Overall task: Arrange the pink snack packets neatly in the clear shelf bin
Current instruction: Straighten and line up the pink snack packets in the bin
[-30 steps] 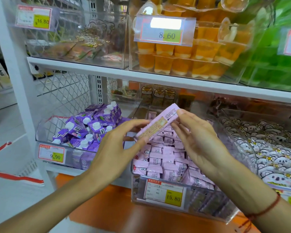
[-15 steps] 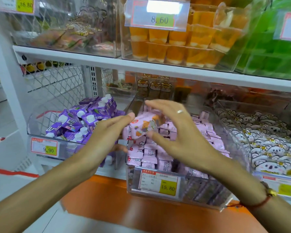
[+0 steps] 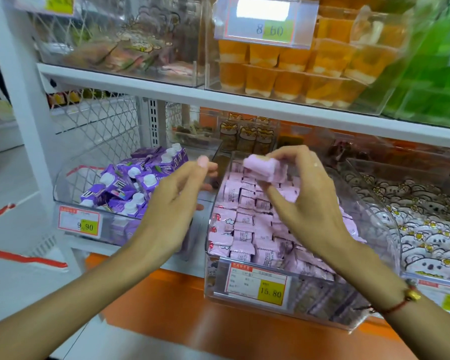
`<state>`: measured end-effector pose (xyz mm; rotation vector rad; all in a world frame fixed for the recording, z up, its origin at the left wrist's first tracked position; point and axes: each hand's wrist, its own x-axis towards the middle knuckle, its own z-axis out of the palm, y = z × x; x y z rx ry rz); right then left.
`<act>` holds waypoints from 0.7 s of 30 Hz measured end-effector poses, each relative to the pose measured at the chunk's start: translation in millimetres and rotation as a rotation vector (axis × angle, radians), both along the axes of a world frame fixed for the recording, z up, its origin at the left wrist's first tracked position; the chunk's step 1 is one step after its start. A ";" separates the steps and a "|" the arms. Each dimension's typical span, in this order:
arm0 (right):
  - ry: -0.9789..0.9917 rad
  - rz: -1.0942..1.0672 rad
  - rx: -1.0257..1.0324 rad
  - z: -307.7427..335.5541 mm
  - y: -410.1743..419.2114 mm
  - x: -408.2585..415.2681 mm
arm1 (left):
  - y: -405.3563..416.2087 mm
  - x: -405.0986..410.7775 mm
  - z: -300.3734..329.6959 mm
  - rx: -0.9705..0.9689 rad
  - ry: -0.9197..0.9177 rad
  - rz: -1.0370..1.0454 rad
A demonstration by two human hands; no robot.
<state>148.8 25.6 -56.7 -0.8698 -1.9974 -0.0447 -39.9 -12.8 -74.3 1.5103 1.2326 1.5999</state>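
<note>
Above the back half of the clear shelf bin (image 3: 379, 245), the right hand (image 3: 309, 203) pinches one pink snack packet (image 3: 261, 167) between thumb below and curled fingers above; the packet is blurred, so its print cannot be read, and it seems to hang clear of the stock beneath it. At nine o'clock from that packet the left hand (image 3: 170, 201) is raised with its fingers loosely bent and spread, holding nothing; its fingertips (image 3: 202, 161) sit just short of the bin's left wall. Inside the bin, rows of pink packets (image 3: 242, 229) stand on edge, filling it from the front wall back; a price tag (image 3: 257, 283) reading 15.80 is fixed to the front at six o'clock from the held packet. At nine o'clock of the bin, just beside it, another clear bin holds purple cartons (image 3: 125, 185) with white caps; at three o'clock lies a bin of white bear-print packets (image 3: 421, 229); at twelve o'clock, on the shelf above, stand orange jelly cups (image 3: 283, 74). A red cord bracelet (image 3: 400, 304) circles the right wrist.
</note>
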 end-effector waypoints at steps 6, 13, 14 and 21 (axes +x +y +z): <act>0.434 0.217 -0.423 -7.5 15.9 -12.9 | 7.7 -5.2 -22.2 -0.200 0.230 -0.085; 0.399 0.148 -0.552 -20.9 42.1 -30.4 | 6.7 -7.1 -20.7 -0.215 0.148 -0.143; 0.365 0.138 -0.542 -21.6 45.0 -30.6 | 6.7 -7.4 -20.7 -0.214 0.140 -0.145; -0.283 -0.050 -0.465 -37.8 60.3 -34.2 | 6.2 -9.9 -20.6 -0.231 0.153 -0.147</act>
